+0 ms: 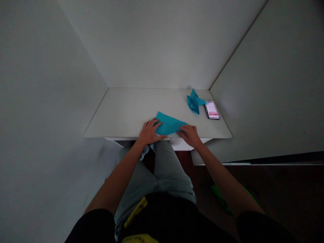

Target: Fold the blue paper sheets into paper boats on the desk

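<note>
Closest to me, the short black sleeves [93, 226] end at my upper arms, and my lap shows grey-green cotton trousers [162, 175], creased at the knees, with a flat yellow strip [136, 212] lying across one thigh. Below and to the right of the sheet of teal paper [169, 124], a bright green object [221, 199] lies on the dark floor, too dim to identify. A crumpled pale blue cloth [144, 152] pokes out just under my left wrist.

My arms reach forward and inward, both hands open, and neither pinches or grips anything. My left hand [150, 132] lies flat with spread fingers over the near left part of the sheet, and the fingers of my right hand [189, 135] rest on its right corner. The sheet itself is smooth, matte and folded into a long, pointed triangle, lying flat near the front edge of the white desk [113, 118].

Beyond the sheet and to its right sits a folded teal origami figure [194, 102] with sharp, upright points. Just past that figure, almost touching it, lies a phone [212, 110] with a pixelated screen. Smooth, pale walls [162, 44] rise behind the desk and at both sides of it
</note>
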The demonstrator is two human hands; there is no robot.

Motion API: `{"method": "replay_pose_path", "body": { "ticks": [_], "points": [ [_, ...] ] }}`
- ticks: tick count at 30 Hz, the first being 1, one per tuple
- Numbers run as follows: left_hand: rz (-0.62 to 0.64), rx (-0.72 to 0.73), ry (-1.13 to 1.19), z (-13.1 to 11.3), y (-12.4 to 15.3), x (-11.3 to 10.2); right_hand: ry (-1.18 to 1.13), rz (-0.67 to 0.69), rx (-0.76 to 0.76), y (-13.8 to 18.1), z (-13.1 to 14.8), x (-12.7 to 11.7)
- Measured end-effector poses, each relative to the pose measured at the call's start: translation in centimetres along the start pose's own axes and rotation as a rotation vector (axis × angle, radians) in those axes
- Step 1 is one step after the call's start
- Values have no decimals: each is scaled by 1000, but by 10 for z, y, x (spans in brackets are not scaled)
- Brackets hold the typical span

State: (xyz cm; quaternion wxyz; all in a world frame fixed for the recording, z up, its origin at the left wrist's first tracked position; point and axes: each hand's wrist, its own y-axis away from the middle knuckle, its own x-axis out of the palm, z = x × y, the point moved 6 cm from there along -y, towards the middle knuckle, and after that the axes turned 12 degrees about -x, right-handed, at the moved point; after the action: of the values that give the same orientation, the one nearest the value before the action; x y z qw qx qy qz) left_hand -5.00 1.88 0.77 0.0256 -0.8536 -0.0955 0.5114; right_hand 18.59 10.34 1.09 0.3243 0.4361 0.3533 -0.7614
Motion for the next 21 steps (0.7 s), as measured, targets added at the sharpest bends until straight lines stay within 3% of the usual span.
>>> {"method": "replay_pose_path", "body": {
  "ticks": [3, 7, 16, 21],
  "points": [
    [52, 46, 7, -3, 2, -3, 25, -103, 135, -13, -9, -5],
    [62, 51, 31, -4, 3, -8, 82, -172, 195, -22, -10, -3],
    [85, 127, 98, -1, 7, -8, 75, -105, 152, -21, -13, 3],
    [56, 49, 155, 2, -1, -9, 61, -146, 97, -20, -12, 5]
  ]
}}
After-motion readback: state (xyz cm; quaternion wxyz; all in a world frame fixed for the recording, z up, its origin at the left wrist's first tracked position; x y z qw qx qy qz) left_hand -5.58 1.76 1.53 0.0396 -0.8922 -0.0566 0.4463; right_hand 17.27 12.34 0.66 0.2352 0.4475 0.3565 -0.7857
